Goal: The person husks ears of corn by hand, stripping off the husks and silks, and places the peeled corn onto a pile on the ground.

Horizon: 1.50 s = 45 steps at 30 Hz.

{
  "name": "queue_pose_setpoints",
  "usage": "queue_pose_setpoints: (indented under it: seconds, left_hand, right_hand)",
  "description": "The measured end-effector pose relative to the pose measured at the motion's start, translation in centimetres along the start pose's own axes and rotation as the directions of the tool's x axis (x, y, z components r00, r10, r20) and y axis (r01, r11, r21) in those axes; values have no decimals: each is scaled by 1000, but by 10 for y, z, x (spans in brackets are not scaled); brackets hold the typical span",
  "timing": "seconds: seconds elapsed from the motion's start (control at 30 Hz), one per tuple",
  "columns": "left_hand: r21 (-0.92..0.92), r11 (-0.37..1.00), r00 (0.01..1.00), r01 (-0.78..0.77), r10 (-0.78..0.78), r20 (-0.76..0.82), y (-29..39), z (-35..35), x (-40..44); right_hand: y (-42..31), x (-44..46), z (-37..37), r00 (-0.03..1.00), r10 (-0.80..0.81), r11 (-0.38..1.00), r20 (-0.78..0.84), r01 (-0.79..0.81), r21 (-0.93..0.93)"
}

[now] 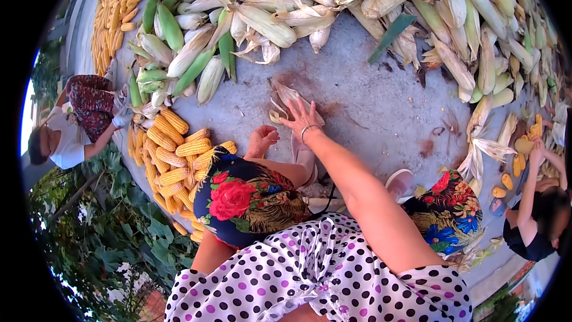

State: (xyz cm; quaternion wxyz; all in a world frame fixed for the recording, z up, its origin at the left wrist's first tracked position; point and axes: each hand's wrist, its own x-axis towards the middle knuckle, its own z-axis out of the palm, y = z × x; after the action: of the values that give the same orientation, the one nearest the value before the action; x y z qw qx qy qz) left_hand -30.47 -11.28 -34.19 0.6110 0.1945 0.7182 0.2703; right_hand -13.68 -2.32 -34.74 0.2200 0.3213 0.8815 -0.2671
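My right hand (304, 118), with a bracelet at the wrist, reaches forward over the concrete floor, palm down and fingers spread. Under and beside its fingers lies a dry corn husk (285, 91), which the palm partly covers. My left hand (262, 140) is just left of it, beside my knee, with its fingers curled in and nothing visible in them. Close by on the left is a pile of husked corn cobs (173, 152), yellow and bare. Ahead of both hands lie many unhusked ears of corn (262, 24) in pale and green husks.
The heap of unhusked corn (476, 30) curves round to the right. More bare cobs (116, 15) lie at the far left. One person (77, 122) sits at the left, another (533, 220) at the right, near a few cobs (506, 182). Leafy plants (113, 220) grow at lower left.
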Motion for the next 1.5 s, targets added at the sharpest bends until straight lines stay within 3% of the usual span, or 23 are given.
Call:
queue_pose_setpoints:
  seconds: [0.1,0.17,0.27,0.3,0.33,0.4,0.5,0.6,0.73,0.8,0.87,0.93,0.97,1.03,1.1,1.17,1.23,1.3,1.4,1.43,1.5]
  left_hand:
    - [-22,999,998,-33,34,58,-1,3,1]
    - [40,999,997,20,-23,70,-5,-4,3]
    - [81,997,997,21,-27,69,-6,-5,-4]
    - [72,997,997,25,-30,68,-3,-4,-7]
    - [59,998,997,31,-35,66,-4,-3,-8]
    - [79,997,997,16,-23,77,-2,-2,-11]
    - [106,994,997,19,-27,71,-2,-2,-9]
    - [116,993,995,26,-37,95,-4,0,-7]
    - [134,991,994,14,-28,103,-2,0,-7]
    - [138,990,995,22,-34,91,-9,-3,-2]
    - [145,989,992,20,-37,117,-13,-5,1]
    - [168,985,992,33,-52,115,-13,-4,3]
    - [184,982,992,35,-56,113,-12,-2,3]
    - [190,981,990,44,-68,120,-7,1,2]
    - [204,976,991,73,-94,94,-4,6,1]
    - [225,970,989,91,-115,98,-15,0,10]
    - [262,960,988,100,-127,87,-11,2,11]
    - [314,943,988,111,-138,66,1,7,5]
    - [269,955,985,128,-155,80,-1,3,12]
    - [245,959,983,140,-163,79,-7,-1,18]
    - [242,959,983,145,-168,78,-6,3,15]
  right_hand:
    - [-18,13,-12,999,-44,999,-2,44,27]
    - [-28,10,-24,996,-79,997,30,79,17]
    - [-27,16,-18,979,-36,961,202,90,-263]
    - [-16,26,-4,988,14,982,151,15,-187]
    - [-4,22,-4,993,98,969,68,-79,-236]
    - [31,2,-23,984,141,990,110,-141,-10]
    - [69,-14,-9,928,370,914,-34,-357,190]
    - [109,-47,11,848,495,854,-188,-434,287]
    - [169,-109,46,732,646,756,-216,-574,315]
    - [195,-149,78,610,727,686,-314,-659,309]
    - [213,-201,100,495,836,549,-237,-735,398]
    - [232,-252,120,316,946,257,75,-871,419]
    - [242,-254,168,-69,991,-123,119,-833,540]
    - [243,-264,172,-250,941,-334,229,-805,491]
    - [254,-283,139,113,925,36,362,-976,215]
    - [241,-276,85,294,952,252,83,-911,327]
    - [251,-251,89,347,932,340,-105,-735,587]
    - [258,-234,82,471,872,462,-132,-704,539]
    - [264,-242,102,513,826,564,-236,-740,366]
    - [272,-250,127,542,824,566,-161,-795,219]
    - [267,-305,145,438,898,405,41,-860,312]
